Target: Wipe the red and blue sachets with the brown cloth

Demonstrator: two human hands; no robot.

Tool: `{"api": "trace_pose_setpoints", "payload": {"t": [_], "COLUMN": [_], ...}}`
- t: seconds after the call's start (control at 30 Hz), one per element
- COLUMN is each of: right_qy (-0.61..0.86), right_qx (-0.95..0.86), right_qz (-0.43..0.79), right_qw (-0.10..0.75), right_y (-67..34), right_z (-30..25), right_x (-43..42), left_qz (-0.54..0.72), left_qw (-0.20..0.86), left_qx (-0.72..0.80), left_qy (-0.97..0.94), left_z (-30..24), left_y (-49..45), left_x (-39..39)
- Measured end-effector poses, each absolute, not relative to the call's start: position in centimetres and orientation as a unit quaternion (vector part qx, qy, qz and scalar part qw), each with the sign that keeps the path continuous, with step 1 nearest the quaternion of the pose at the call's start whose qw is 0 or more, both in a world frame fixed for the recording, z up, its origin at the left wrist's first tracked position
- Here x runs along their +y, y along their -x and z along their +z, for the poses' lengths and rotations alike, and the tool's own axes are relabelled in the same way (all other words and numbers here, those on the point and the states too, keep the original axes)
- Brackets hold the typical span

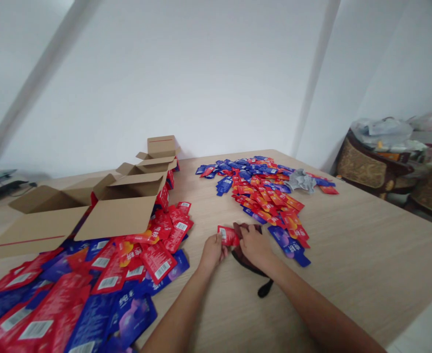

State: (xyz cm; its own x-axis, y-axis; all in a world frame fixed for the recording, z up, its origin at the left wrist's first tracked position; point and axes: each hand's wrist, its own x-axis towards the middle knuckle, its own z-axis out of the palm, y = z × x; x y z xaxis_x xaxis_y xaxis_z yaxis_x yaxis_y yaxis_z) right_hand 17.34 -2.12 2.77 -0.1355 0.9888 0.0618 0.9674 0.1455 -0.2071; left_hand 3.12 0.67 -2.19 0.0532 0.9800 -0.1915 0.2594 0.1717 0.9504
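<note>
My left hand (212,251) pinches the end of a small red packet (228,236) with a white barcode label. The packet's other end meets a dark maroon pouch-like thing (242,256), from which a black strap end (265,289) trails onto the table. Closed over that maroon thing is my right hand (254,245), and it hides much of it. Whether the packet is partly inside it, I cannot tell. Just right of this hand lies a flat blue sleeve (288,245), beside a spread of red-orange sleeves (265,198).
Open cardboard boxes (116,215) stand in a row at the left. A heap of red and blue packets (106,277) lies before them. Blue sleeves (243,166) spread at the back, near crumpled grey material (301,181). A patterned chair (363,159) stands beyond the table's right edge.
</note>
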Motion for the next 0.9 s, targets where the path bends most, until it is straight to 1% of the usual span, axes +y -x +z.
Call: {"api": "trace_pose_setpoints", "payload": {"t": [0.07,0.17,0.23,0.33,0.43,0.5,0.6,0.77,0.9], "right_qy": [0.649,0.611,0.597,0.6,0.621,0.645,0.667,0.658,0.654], "right_qx": [-0.754,-0.785,-0.795,-0.793,-0.779,-0.761,-0.742,-0.749,-0.752], "right_qz": [0.053,0.056,0.062,0.074,0.062,0.049,0.045,0.037,0.04], "right_qw": [0.085,0.089,0.09,0.08,0.06,0.048,0.045,0.069,0.072], "right_y": [-17.1,-15.6,-14.8,-15.2,-17.0,-18.3,-19.8,-20.2,-20.2], "right_z": [2.7,2.7,2.9,3.5,3.7,3.7,3.4,2.9,2.8], "right_x": [-2.4,-3.6,-4.0,-3.7,-2.6,-2.1,-1.9,-2.1,-2.1], "left_qz": [0.368,0.386,0.385,0.367,0.381,0.422,0.522,0.727,0.82], "left_qw": [0.487,0.436,0.422,0.45,0.492,0.511,0.51,0.424,0.354], "left_qx": [0.574,0.555,0.556,0.572,0.574,0.562,0.526,0.432,0.39], "left_qy": [-0.545,-0.593,-0.604,-0.579,-0.532,-0.494,-0.438,-0.324,-0.222], "left_z": [-2.1,-2.0,-2.1,-2.2,-1.8,-1.2,-0.1,0.7,0.7], "left_y": [-3.2,-3.0,-2.9,-3.2,-3.5,-3.4,-2.3,0.4,2.6], "left_x": [0.6,0.8,0.9,0.5,0.0,-0.1,0.2,1.7,2.6]}}
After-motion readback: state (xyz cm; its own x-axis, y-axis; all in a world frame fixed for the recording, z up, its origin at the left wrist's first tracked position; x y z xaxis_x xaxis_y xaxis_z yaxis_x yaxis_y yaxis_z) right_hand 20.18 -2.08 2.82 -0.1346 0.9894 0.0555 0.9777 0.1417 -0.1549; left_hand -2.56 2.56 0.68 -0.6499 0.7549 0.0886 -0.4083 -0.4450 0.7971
